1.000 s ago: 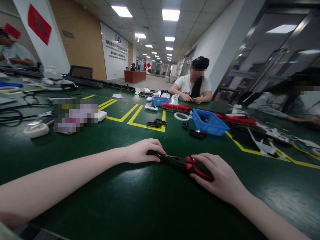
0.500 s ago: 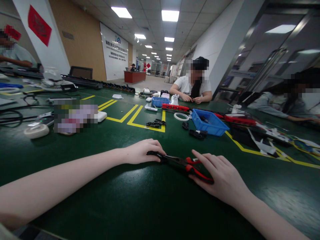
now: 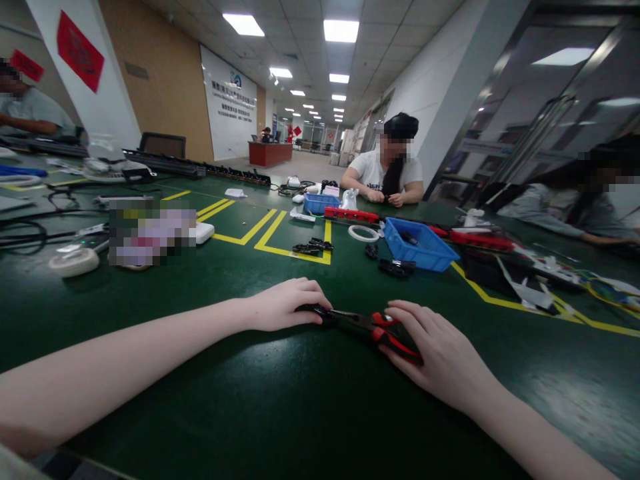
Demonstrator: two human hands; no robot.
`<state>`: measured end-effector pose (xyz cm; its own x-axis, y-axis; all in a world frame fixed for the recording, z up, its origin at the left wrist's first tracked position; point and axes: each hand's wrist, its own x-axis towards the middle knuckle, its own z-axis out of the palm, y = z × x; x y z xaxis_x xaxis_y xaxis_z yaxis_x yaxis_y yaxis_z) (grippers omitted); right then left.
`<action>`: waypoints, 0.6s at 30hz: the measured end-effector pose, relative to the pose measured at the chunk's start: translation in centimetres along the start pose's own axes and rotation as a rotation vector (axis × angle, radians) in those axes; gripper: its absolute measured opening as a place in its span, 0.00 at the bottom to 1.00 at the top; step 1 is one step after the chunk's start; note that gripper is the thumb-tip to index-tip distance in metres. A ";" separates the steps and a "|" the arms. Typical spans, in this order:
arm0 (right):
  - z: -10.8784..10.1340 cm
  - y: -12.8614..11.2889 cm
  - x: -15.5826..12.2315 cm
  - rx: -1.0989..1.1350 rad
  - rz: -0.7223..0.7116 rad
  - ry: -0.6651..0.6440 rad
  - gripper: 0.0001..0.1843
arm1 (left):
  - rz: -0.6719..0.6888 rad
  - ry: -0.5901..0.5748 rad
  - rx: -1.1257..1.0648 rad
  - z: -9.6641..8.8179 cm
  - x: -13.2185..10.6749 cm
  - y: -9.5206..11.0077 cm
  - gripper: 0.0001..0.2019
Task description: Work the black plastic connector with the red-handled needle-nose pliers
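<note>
Both my forearms rest on the green table [image 3: 280, 400]. My left hand [image 3: 283, 303] is curled over a small black part [image 3: 311, 309], pinning it to the table. The nose of red-and-black pliers [image 3: 373, 327] reaches that part. My right hand [image 3: 440, 353] closes around the pliers' red handles, fingers bent over them.
A blue bin [image 3: 420, 243], a white tape ring [image 3: 363, 233], black connectors [image 3: 313, 247] and a red strip [image 3: 351, 215] lie beyond my hands. Yellow floor-tape lines cross the table. A seated person [image 3: 385, 173] works opposite; another person [image 3: 575, 200] sits at the right. Cables lie at the left.
My right hand's fingers lifted off the pliers handles half a second ago and have now curled back around them. My left hand has stayed put.
</note>
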<state>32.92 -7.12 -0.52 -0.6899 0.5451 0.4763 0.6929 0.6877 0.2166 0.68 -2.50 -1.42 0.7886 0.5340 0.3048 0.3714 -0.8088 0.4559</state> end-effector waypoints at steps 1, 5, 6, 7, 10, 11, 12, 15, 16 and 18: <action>0.1 0.0 0.0 0.007 0.003 -0.003 0.22 | -0.001 0.000 0.003 0.0 0.0 0.1 0.11; 0.3 0.1 0.0 0.056 0.016 -0.001 0.21 | -0.008 0.002 0.016 0.0 0.0 0.2 0.11; 0.3 0.2 0.0 0.067 0.018 0.000 0.20 | -0.010 0.002 0.019 0.0 0.0 0.2 0.11; 0.3 0.2 0.0 0.073 0.021 0.000 0.20 | -0.011 0.002 0.022 0.0 0.0 0.2 0.11; 0.2 0.2 0.0 0.083 0.029 -0.008 0.21 | -0.008 0.009 0.024 0.0 0.0 0.3 0.11; 0.2 0.2 0.0 0.084 0.030 -0.012 0.21 | -0.007 0.010 0.025 0.0 0.0 0.3 0.11; 0.2 0.2 0.0 0.082 0.031 -0.015 0.22 | -0.005 0.012 0.027 0.0 0.0 0.4 0.11; 0.2 0.1 0.1 0.060 0.015 -0.020 0.23 | -0.004 0.012 0.042 0.0 0.0 0.4 0.11; 0.2 0.1 0.1 0.050 0.007 -0.021 0.24 | -0.002 0.012 0.048 0.0 0.0 0.5 0.11; 0.2 0.1 0.2 0.029 -0.004 -0.028 0.24 | 0.004 0.014 0.062 0.0 0.0 0.4 0.11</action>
<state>32.81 -6.84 -0.62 -0.6984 0.5552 0.4518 0.6841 0.7034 0.1930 0.88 -2.83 -1.24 0.7835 0.5339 0.3180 0.3984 -0.8243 0.4024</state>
